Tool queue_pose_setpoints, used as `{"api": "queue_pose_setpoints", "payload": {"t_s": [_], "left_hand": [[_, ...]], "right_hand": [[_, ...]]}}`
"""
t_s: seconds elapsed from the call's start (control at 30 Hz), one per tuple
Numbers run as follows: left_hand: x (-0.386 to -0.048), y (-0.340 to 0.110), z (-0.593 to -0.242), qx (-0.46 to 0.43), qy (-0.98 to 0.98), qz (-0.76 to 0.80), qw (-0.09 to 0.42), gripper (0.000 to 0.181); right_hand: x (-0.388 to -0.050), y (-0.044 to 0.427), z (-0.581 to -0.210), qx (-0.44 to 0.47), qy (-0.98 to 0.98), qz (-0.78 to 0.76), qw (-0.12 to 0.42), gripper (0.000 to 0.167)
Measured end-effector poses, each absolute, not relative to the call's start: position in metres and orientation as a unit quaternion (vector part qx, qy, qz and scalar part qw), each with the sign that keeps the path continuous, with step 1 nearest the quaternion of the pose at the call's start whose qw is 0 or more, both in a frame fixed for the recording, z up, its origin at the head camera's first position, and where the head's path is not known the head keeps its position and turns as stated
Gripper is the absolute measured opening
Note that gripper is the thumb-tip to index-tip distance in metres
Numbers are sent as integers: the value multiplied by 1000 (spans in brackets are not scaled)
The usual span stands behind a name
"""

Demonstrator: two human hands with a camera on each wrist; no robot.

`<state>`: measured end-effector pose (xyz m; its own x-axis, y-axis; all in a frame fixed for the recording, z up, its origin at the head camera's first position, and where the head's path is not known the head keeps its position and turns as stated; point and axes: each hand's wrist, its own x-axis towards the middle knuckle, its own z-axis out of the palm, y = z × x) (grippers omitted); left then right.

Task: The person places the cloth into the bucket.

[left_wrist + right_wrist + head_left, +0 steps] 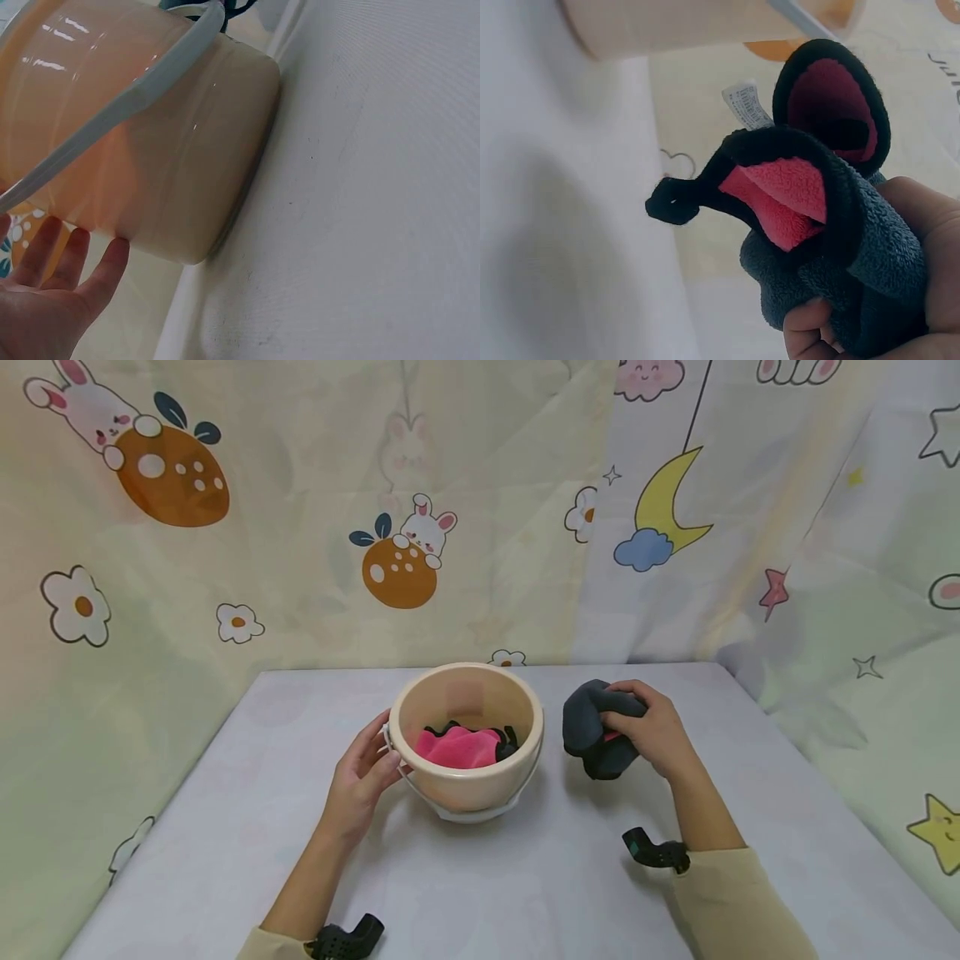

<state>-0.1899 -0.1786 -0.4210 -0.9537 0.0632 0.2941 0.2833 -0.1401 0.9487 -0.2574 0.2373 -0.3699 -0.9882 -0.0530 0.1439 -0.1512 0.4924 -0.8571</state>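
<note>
- The bench point(480, 893), pale and smooth, carries everything, and across it runs the relation that matters: the grey cloth point(588, 722) sits just to the right of the bucket point(465, 792), apart from it, about as high as the rim.
- The bucket stands upright, cream, glossy and plastic-looking, round and narrowing toward its base. My left hand point(364, 777) is nearer it, fingers fairly straight, tips resting against its left wall; that grip is not closed round anything.
- The grey cloth is in my right grip: my right hand point(654, 731) pinches it from its right side, between thumb and fingers. It is bunched into thick folds, with no clear long axis; the nap is fuzzy, the edging black, the lining fluffy and pink.
- The pink cloth point(459, 747) lies crumpled inside the bucket, soft, with black trim.
- The handle point(139, 96), a thin pale bow, hangs down across the bucket's near side.
- A black loop point(673, 201) juts from the grey cloth toward the bench.
- Smallest is a white printed label point(746, 106), too blurred to read.
</note>
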Motion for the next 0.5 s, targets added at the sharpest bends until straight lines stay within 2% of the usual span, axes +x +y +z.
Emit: {"api": "queue_pose_setpoints", "payload": {"t_s": [0.5], "left_hand": [[-190,-178,-420,-125,-650,-746,71,60]], "right_hand": [[-255,227,-336,50,-852,510,108,51]]}}
